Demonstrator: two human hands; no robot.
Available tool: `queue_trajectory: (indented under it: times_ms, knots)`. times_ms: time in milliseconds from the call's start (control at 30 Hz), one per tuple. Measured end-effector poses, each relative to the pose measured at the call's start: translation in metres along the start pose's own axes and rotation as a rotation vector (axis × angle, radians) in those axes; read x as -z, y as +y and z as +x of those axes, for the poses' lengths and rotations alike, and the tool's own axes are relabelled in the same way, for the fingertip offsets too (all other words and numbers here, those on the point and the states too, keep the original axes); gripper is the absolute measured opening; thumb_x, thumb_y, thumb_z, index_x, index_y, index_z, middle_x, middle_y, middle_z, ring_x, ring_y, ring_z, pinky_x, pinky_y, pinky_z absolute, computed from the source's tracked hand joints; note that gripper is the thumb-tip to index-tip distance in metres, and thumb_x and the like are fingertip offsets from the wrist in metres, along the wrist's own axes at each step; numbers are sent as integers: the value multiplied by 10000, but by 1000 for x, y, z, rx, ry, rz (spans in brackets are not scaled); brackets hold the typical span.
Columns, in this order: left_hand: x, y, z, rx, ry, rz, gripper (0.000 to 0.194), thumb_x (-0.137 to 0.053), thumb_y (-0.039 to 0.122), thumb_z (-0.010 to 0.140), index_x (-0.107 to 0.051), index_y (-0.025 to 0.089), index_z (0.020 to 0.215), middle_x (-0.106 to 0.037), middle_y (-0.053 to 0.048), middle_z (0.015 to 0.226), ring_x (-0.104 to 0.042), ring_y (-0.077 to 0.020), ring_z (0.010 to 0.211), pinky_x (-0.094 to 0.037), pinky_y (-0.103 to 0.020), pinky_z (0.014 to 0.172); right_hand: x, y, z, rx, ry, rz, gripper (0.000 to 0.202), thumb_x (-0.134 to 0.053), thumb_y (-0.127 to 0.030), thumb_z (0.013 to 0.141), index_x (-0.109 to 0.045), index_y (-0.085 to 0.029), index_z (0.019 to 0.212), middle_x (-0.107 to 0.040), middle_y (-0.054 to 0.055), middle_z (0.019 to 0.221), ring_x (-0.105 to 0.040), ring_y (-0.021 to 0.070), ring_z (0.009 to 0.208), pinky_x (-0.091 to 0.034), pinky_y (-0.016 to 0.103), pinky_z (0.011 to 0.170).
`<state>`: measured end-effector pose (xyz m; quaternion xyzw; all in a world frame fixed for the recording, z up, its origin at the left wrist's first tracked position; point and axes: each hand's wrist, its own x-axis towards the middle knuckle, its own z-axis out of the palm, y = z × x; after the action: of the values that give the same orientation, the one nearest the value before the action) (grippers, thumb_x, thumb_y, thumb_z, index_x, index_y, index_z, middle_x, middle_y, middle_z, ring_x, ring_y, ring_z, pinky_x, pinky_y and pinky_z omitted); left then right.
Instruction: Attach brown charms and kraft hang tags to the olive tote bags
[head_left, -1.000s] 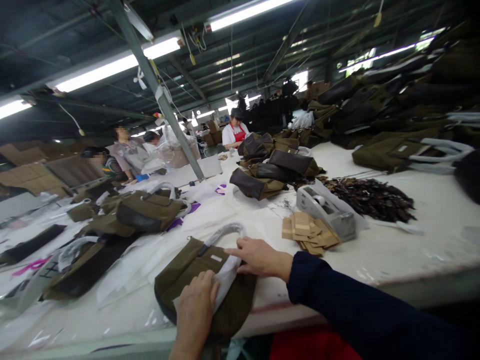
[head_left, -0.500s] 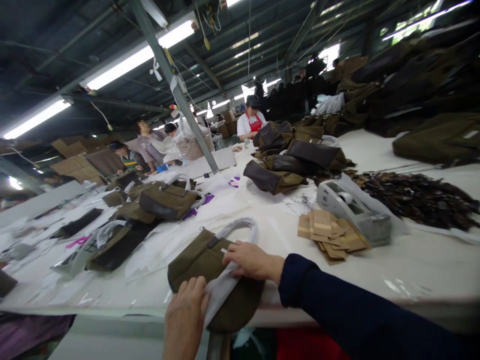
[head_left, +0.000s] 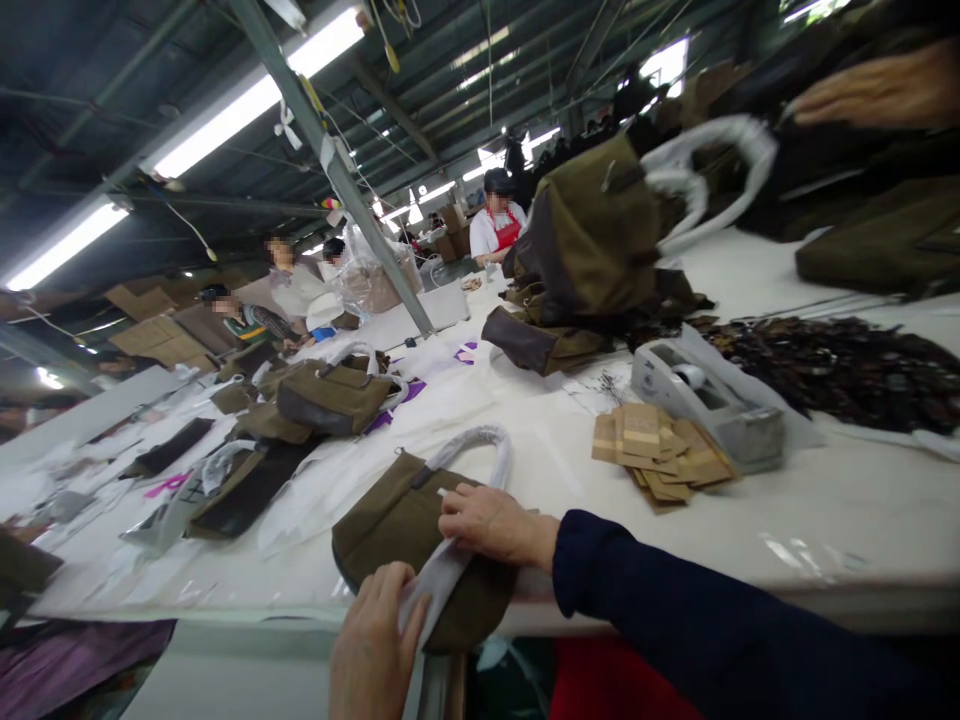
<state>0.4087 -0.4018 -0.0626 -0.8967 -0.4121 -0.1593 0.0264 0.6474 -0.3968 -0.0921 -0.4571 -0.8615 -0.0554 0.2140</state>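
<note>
An olive-green handbag (head_left: 390, 510) lies on the white table in front of me, hanging slightly over its front edge. One of its handles, wrapped in white film, loops up at the far side. The nearer wrapped handle (head_left: 442, 580) runs slantwise across the bag between my hands. My left hand (head_left: 379, 630) is closed on the lower end of this handle, thumb pressed against it. My right hand (head_left: 491, 522) is closed at its upper end by the bag's top, fingers bent; their tips are partly hidden.
Brown paper cards (head_left: 660, 455) lie right of my bag, beside a grey tape dispenser (head_left: 701, 400) and a heap of dark straps (head_left: 847, 375). More bags (head_left: 334, 395) lie to the left. Another person's hand (head_left: 885, 88) is at upper right, near a raised bag (head_left: 600, 225). Workers sit beyond.
A bag with wrapped handles has come into view above the pile at right, with another person's hand near it. My hands keep their hold on the handle, barely shifted.
</note>
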Motion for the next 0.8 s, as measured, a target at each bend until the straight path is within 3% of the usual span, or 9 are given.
queue_trajectory:
  times_ms: [100, 200, 367, 533, 633, 800]
  knots:
    - [-1, -3, 1, 64, 9, -18, 144, -536, 363, 904, -558, 251, 993, -650, -35, 956, -639, -236, 878, -486, -341, 731, -2, 0, 1, -1, 5, -8, 94, -592, -283, 916, -570, -215, 978, -580, 39, 1029, -484, 198, 917, -398, 302, 687]
    - [-3, -5, 0, 52, -40, -3, 81, -486, 282, 912, -542, 248, 864, -620, -15, 861, -625, -214, 805, -473, -318, 686, -2, 1, 0, 10, 10, -7, 101, -594, -291, 921, -565, -222, 989, -575, 34, 1029, -480, 195, 911, -378, 293, 653]
    - [-10, -10, -10, -141, 8, 43, 141, -438, 143, 905, -536, 241, 884, -616, -32, 949, -584, -212, 866, -462, -327, 773, -1, 0, -6, 14, 45, -20, 104, -523, -305, 976, -541, -236, 1050, -555, 22, 1010, -467, 186, 885, -349, 299, 617]
    - [-13, -19, -16, -323, -24, 55, 168, -456, 159, 936, -581, 252, 999, -641, -31, 973, -580, -204, 849, -479, -306, 760, -2, -2, -12, 46, 63, -47, 108, -457, -277, 1010, -540, -271, 1079, -534, 20, 1006, -456, 184, 888, -328, 304, 608]
    - [-10, -23, -16, -386, -57, 47, 237, -462, 161, 933, -602, 268, 1090, -653, -38, 993, -588, -203, 840, -493, -302, 755, -5, -2, -15, 59, 75, -62, 107, -455, -276, 1008, -554, -274, 1048, -531, 25, 1029, -452, 196, 913, -325, 316, 626]
    - [2, -23, -16, -393, -137, -89, 238, -513, 123, 861, -637, 254, 1016, -663, -43, 1002, -604, -202, 881, -492, -299, 804, -8, -4, -17, 57, 102, -81, 102, -465, -263, 1001, -565, -276, 1016, -533, 26, 1014, -441, 204, 902, -321, 325, 647]
